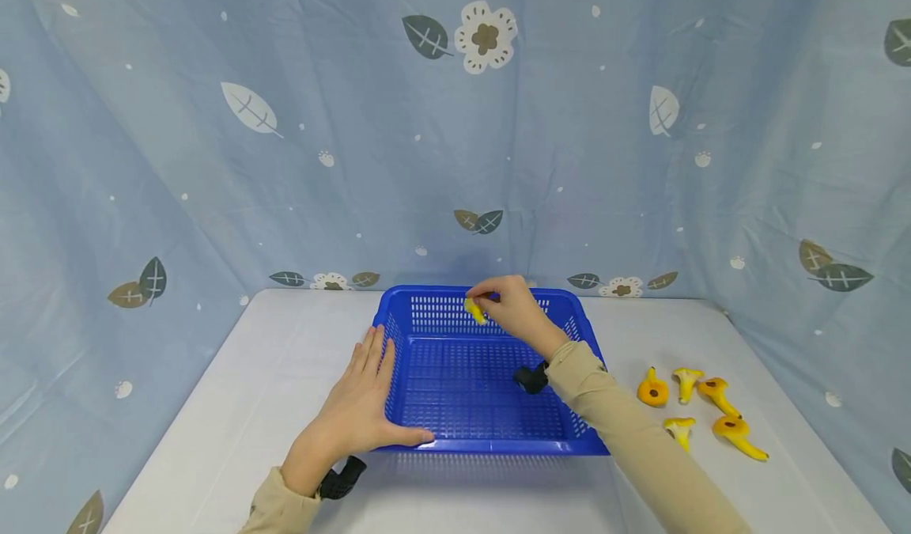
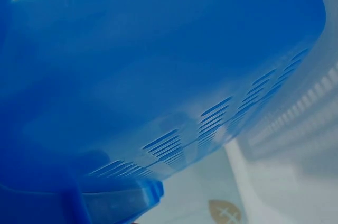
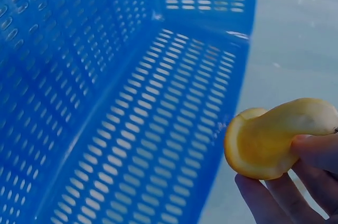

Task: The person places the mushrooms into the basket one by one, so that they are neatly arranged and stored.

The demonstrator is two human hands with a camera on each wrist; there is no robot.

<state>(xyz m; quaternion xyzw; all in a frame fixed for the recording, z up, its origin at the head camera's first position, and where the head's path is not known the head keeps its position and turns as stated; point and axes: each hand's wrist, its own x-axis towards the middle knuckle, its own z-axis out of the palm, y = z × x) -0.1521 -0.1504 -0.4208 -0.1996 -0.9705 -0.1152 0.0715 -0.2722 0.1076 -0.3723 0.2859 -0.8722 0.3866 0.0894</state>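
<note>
A yellow chanterelle mushroom (image 1: 474,310) is pinched between the thumb and fingers of my right hand (image 1: 515,308), above the far part of a blue plastic basket (image 1: 463,384). The right wrist view shows this mushroom close up, its cap turned away from the fingers (image 3: 311,187) and the basket's slotted walls behind. My left hand (image 1: 356,411) rests on the basket's near left corner, fingers straight along the left rim and thumb stretched along the front rim. Only the basket's outer wall (image 2: 158,60) fills the left wrist view; the left hand itself is hidden there.
Several more chanterelles (image 1: 740,437) lie on the white table (image 1: 299,360) to the right of the basket, one partly behind my right sleeve (image 1: 640,439). A blue patterned curtain (image 1: 356,162) hangs behind the table and along its sides.
</note>
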